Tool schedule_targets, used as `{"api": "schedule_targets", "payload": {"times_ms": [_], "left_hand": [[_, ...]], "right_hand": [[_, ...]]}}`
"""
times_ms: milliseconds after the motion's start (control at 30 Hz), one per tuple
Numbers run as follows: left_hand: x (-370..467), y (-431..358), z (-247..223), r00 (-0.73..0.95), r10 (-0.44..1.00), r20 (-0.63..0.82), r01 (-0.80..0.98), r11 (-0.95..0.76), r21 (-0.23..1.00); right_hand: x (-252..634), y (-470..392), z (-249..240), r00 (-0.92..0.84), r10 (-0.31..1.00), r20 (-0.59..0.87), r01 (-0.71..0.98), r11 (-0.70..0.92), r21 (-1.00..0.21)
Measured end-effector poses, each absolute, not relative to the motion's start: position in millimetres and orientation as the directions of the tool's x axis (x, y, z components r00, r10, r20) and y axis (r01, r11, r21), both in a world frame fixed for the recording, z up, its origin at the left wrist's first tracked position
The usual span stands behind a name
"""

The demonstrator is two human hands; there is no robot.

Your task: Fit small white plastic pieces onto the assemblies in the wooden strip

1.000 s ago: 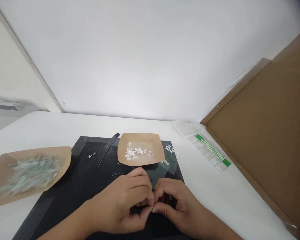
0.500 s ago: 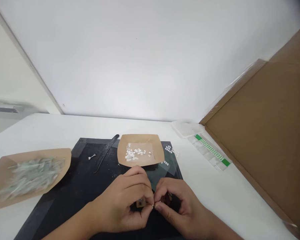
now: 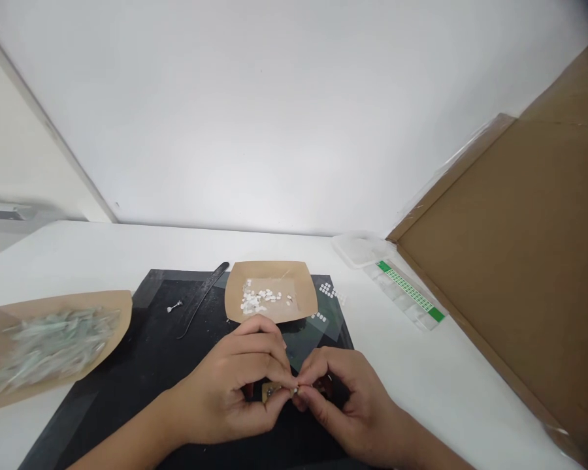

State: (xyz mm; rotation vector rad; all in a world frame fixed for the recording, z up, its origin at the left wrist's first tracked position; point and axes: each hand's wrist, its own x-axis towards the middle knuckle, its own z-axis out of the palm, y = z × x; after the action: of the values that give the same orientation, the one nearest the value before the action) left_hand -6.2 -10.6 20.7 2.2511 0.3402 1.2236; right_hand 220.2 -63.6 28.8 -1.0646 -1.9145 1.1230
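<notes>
My left hand [image 3: 240, 378] and my right hand [image 3: 350, 405] meet fingertip to fingertip low over the black mat [image 3: 137, 398]. Both are closed in a pinch on a tiny white piece [image 3: 295, 390], mostly covered by the fingers; its kind cannot be made out. Beneath and behind the fingers lies a small tan item [image 3: 266, 393] with metallic bits, largely hidden. Just beyond my hands a brown paper tray [image 3: 310, 290] holds small white pieces [image 3: 255, 299]. Sheets with rows of white dots [image 3: 329, 290] lie right of that tray.
At left, a larger paper tray [image 3: 120, 313] is filled with clear greenish slips [image 3: 63, 343]. A dark, curved nail-file-like strip [image 3: 203, 297] and a small metal piece [image 3: 174, 306] rest on the mat. A green-banded plastic packet [image 3: 411, 294] lies right, near a cardboard box [image 3: 509, 274].
My fingertips have come closer together and slightly upward around the tiny piece. The whole view has shifted a little, so the surroundings sit slightly further left.
</notes>
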Motion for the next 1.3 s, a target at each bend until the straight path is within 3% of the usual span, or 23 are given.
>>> {"api": "schedule_targets", "payload": {"times_ms": [333,667,1300], "left_hand": [[-6.2,-10.6,19.7,0.53,0.484,0.696,0.019,-0.828,0.561],[-7.7,-15.8,20.8,0.548,0.505,0.667,0.054,-0.817,0.574],[2.7,-31.5,21.5,0.429,0.593,0.681,0.174,-0.794,0.582]], "right_hand": [[212.8,-66.2,30.1,-0.426,0.886,0.183,0.343,0.345,-0.874],[214.5,-65.9,28.7,-0.473,0.872,0.124,0.308,0.296,-0.904],[211.2,-70.3,26.0,-0.463,0.883,-0.076,0.11,-0.028,-0.994]]}}
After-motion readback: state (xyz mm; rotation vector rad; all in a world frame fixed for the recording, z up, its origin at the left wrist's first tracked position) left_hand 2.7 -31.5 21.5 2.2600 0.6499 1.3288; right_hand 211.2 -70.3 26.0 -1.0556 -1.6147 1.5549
